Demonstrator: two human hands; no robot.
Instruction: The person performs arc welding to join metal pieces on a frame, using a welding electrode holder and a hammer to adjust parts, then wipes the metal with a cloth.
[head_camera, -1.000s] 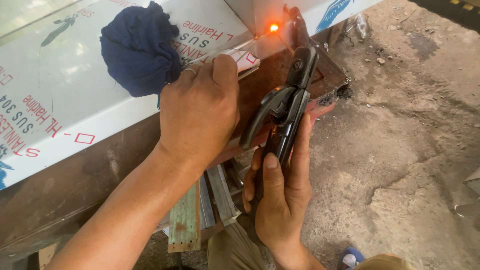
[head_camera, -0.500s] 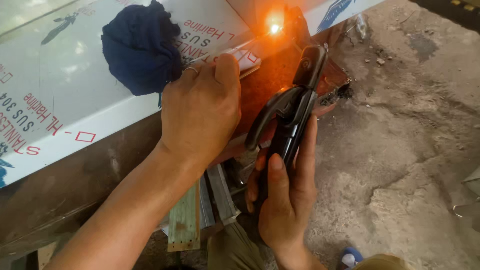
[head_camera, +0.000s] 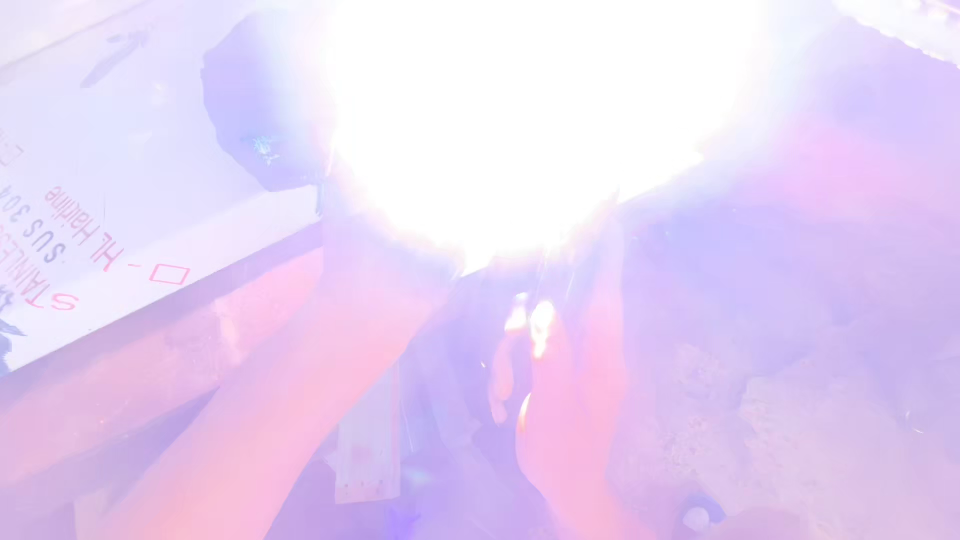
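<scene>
Outdoors on rough, pale ground, a workbench edge slants across the shot, and the whole view is now washed violet-white. At far left lies the white metal sheet (head_camera: 120, 230), flat and smooth, its protective film printed in red and catching the glare. On it sits the dark cloth (head_camera: 255, 110), a soft crumpled lump, its right edge eaten by light. What has changed is the spot at top centre: half a second ago it was a small orange glow, and now it's a blinding white flare (head_camera: 530, 110) swallowing the bench's upper edge, so the arc looks properly struck and the weld looks live. The left hand (head_camera: 392, 272) rides up its forearm straight into that blaze; it was pressed flat near the seam a moment ago, but now I can't tell how its fingers sit. Below the forearm, a few thin flat metal strips (head_camera: 365, 450) hang down, dull and straight-edged. Next, the right hand (head_camera: 560, 420), lit hot orange along the thumb, seems wrapped tight on the welding holder (head_camera: 545, 300), a dark clamp-shaped tool whose tip vanishes into the flare, right at the joint. At right, the ground (head_camera: 800, 400) looks gritty and uneven, and a small blue-and-white object (head_camera: 700, 515) sits at the bottom edge.
</scene>
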